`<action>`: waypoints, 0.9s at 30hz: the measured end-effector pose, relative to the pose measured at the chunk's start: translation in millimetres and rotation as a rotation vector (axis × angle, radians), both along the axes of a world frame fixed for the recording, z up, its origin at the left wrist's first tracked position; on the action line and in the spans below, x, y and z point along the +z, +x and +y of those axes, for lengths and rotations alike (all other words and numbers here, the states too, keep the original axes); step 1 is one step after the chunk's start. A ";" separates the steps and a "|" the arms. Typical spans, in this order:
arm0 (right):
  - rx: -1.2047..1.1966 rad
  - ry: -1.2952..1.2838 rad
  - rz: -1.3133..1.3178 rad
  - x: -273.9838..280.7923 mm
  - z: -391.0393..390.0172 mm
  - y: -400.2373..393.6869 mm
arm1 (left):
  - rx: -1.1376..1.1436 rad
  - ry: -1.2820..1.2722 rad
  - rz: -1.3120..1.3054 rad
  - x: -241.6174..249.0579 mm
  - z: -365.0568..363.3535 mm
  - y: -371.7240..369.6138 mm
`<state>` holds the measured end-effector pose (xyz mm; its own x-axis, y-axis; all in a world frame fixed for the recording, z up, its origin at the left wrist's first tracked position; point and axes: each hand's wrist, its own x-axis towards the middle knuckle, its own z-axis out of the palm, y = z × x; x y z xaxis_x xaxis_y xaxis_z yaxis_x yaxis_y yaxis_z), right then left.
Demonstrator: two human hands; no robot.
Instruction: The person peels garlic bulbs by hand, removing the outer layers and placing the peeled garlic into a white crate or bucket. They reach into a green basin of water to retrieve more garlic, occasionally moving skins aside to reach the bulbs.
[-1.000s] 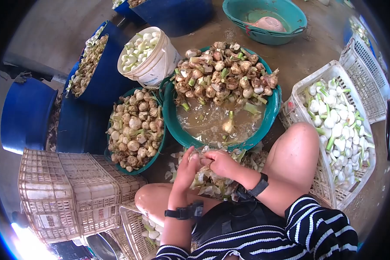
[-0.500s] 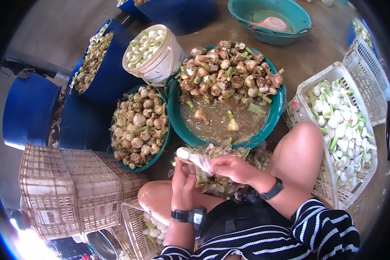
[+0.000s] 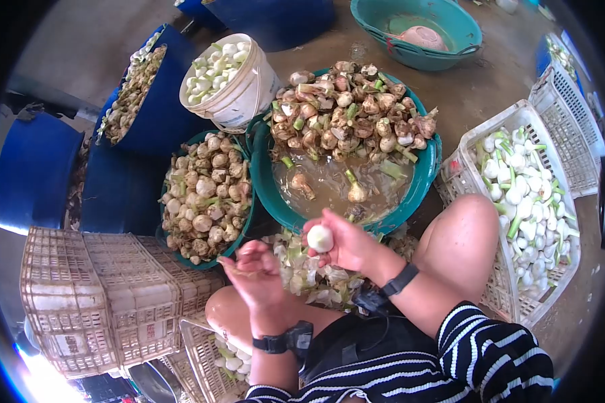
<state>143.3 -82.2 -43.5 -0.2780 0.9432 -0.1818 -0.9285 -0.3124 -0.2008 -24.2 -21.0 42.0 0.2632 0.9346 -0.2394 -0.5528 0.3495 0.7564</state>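
My right hand (image 3: 348,243) is closed around a white peeled garlic bulb (image 3: 320,238), its rounded end facing up at the near rim of the green tub (image 3: 275,205). To the left, my left hand (image 3: 255,272) is raised palm up, apart from the bulb, with thumb and loosely bent fingers spread. Below both hands lies a heap of garlic peelings (image 3: 309,272). Unpeeled brown garlic (image 3: 343,114) is piled at the tub's far side, and two bulbs, one a stemmed garlic bulb (image 3: 356,191), sit in its muddy water.
A basin of dirty garlic (image 3: 205,195) stands left, below a white bucket (image 3: 238,94) of peeled bulbs. On the right is a white crate (image 3: 517,115) filled with peeled garlic. Stacked crates (image 3: 67,295) and blue barrels (image 3: 37,174) line the left. A green basin (image 3: 423,57) sits behind.
The peel has been pulled off the garlic bulb, which is now in my right hand. My left hand has moved left and opened, away from the bulb.
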 end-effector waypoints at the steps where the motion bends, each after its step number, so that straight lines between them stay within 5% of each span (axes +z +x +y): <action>1: -0.016 0.307 0.164 18.3 -4.1 15.6 | 0.012 0.130 0.291 2.0 6.4 -5.3; 2: -0.025 0.612 0.330 44.6 -8.4 34.7 | 0.032 0.257 0.582 2.5 12.0 -9.8; 4: -0.313 0.569 0.022 63.1 3.6 70.3 | -0.424 0.829 1.307 -12.2 22.8 -25.9; 6: -0.556 -0.021 -0.418 21.7 40.5 95.2 | -0.735 0.994 1.837 -21.5 13.0 -20.1; 8: -0.509 -0.551 -1.090 -69.3 77.6 107.7 | -0.441 0.848 1.556 -37.6 5.6 -3.6; 10: 0.139 -0.796 -1.770 -105.0 89.7 89.9 | -0.187 0.834 1.312 -37.5 16.9 2.7; 14: 0.232 -0.327 -1.578 -111.9 104.8 44.7 | -0.105 0.492 1.039 -66.1 47.5 -7.3; 16: -0.195 -0.261 -0.985 -78.5 101.1 1.4 | -0.194 0.225 1.002 -56.2 33.1 13.0; 18: -0.642 -0.253 -0.974 -8.8 87.0 -36.1 | -0.252 -0.096 0.569 -47.5 24.8 24.2; 19: -0.633 -0.245 -0.978 3.1 79.8 -38.5 | -0.084 -0.013 0.559 -40.6 18.7 34.4; 21: -0.877 0.423 -2.037 19.1 65.4 -37.8 | -0.081 0.013 0.656 -40.7 31.6 16.3; 22: -0.873 0.434 -2.039 28.3 55.6 -34.2 | -0.085 0.037 0.755 -40.1 37.6 6.8; 24: -0.175 0.708 -2.225 42.5 35.4 -27.2 | -0.155 -0.036 0.751 -31.8 37.0 0.4; 27: -0.195 0.790 -2.322 40.4 23.1 -28.8 | -0.392 -0.164 0.711 -34.3 32.4 -2.4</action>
